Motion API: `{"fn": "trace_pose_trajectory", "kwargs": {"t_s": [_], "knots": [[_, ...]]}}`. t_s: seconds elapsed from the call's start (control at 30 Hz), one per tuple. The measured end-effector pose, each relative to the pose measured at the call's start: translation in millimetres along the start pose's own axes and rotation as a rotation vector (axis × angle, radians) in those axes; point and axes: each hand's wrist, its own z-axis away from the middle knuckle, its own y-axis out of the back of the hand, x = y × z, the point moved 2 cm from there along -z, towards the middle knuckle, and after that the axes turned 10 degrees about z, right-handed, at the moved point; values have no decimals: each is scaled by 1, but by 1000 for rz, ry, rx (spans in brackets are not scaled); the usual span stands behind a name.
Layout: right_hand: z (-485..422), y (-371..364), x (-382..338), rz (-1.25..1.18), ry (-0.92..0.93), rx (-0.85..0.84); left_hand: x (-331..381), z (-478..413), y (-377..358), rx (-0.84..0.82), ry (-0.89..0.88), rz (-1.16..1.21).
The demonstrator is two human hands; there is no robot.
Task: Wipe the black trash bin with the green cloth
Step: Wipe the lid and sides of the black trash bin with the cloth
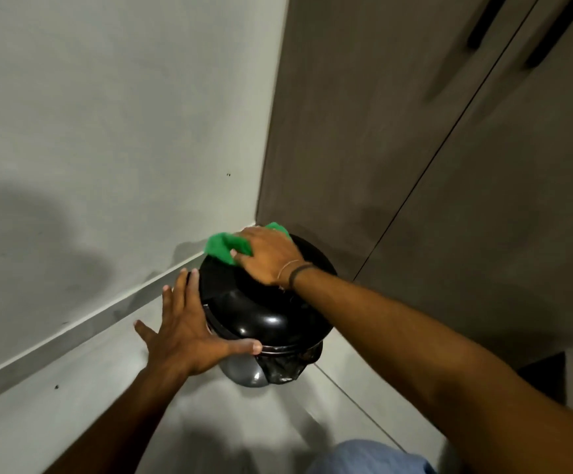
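Here green cloth (222, 247) lies under right hand (268, 256) fingers (242, 257)

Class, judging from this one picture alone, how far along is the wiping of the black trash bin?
Done: the green cloth is already on the glossy black plastic trash bin, which stands in the corner. In hand: the right hand presses the cloth on the far part of the domed lid, while the left hand steadies the bin's side, fingers spread. Left: the near lid and the body below, as far as one picture shows.
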Motion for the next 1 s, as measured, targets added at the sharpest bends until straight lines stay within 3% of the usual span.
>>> {"fn": "trace_pose_trajectory", "kwargs": {"t_s": [0.17,0.3,0.63,0.77,1.0], "knots": [[29,-4,76,-46,-410,-45,0,2,2,16,-11,9],[88,-18,99,-106,-552,-38,2,4,2,15,-13,5],[193,-51,58,91,-485,27,14,8,14,-6,50,-21],[205,-50,50,163,-461,33,34,0,28,31,82,-205],[237,-54,-6,242,-310,62,65,-18,45,-65,206,-443]]}}
